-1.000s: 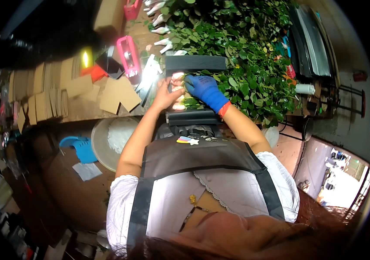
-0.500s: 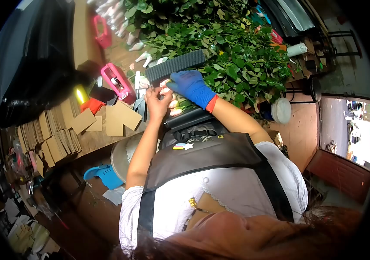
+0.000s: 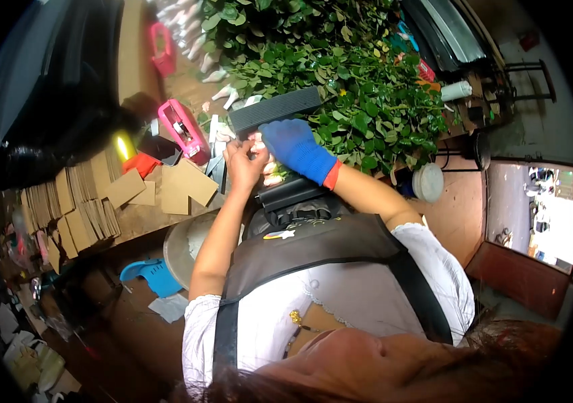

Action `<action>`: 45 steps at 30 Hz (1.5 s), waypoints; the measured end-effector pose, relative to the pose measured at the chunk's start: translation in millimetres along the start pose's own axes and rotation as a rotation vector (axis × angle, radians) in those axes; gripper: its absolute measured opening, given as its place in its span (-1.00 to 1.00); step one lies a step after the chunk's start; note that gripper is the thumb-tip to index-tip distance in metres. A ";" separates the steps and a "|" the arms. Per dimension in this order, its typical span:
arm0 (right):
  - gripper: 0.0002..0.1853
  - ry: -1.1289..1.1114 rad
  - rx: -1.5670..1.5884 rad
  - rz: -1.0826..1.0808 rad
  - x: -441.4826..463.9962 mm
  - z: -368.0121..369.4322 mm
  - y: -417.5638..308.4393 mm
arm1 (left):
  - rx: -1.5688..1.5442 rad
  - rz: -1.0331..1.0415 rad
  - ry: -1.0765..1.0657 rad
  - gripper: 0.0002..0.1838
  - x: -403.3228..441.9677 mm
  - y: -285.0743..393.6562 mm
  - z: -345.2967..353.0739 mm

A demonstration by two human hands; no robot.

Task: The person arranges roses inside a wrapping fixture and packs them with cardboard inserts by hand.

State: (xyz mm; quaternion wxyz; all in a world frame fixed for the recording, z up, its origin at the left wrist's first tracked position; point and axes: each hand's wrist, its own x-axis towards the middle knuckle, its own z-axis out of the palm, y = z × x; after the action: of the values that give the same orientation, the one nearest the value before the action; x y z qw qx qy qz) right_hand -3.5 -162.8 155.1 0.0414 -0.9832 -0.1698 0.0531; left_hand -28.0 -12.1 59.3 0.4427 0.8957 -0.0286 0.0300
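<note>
My bare left hand (image 3: 245,166) bends its fingers in against several pale pink rose heads (image 3: 272,176). What its fingertips pinch is too small to make out. From the other side, my right hand (image 3: 295,149) in a blue knit glove lies over the same row of blooms, its fingers bent and partly hidden. The roses sit between a dark ribbed block (image 3: 275,109) and a black padded bar (image 3: 293,193) close to my apron. Green leafy stems (image 3: 340,87) spread out beyond the block, to the right.
A pink tape dispenser (image 3: 184,131) stands left of my hands, with loose cardboard pieces (image 3: 188,185) nearby. Stacked cardboard (image 3: 85,201) lines the table's left edge. White-wrapped flower heads (image 3: 225,95) lie at the back. A white bucket (image 3: 428,183) is at right, a blue stool (image 3: 152,274) below left.
The view has shifted slightly. My gloved hand has moved a little left and down over the rose heads, while my left hand stays at the blooms with its fingers more curled.
</note>
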 end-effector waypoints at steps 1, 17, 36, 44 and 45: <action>-0.84 0.026 -0.016 -0.062 0.7 7.5 2.0 | 0.008 -0.007 0.003 -0.57 -1.0 -0.5 1.3; -0.60 -0.287 0.330 0.263 -154.1 -58.0 76.9 | -0.130 -0.036 -0.028 -0.53 5.4 -8.0 2.7; -0.79 0.003 1.011 -0.371 -79.3 -51.7 83.3 | -0.330 0.009 -0.153 -0.69 1.1 -59.4 27.6; -0.82 0.079 0.510 -0.637 -84.3 -92.4 44.6 | -0.154 0.030 -0.137 -0.64 -10.0 -21.6 -24.6; -0.82 0.013 0.611 -0.709 -93.2 -96.7 46.3 | -0.336 -0.251 -0.197 -0.63 -12.5 -9.5 -36.0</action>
State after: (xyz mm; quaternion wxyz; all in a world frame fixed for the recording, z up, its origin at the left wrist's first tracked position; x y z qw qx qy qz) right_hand -64.1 -243.8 254.8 0.3456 -0.8077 -0.4714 0.0773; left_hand -40.7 22.6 72.6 0.5809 0.8046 0.0354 -0.1179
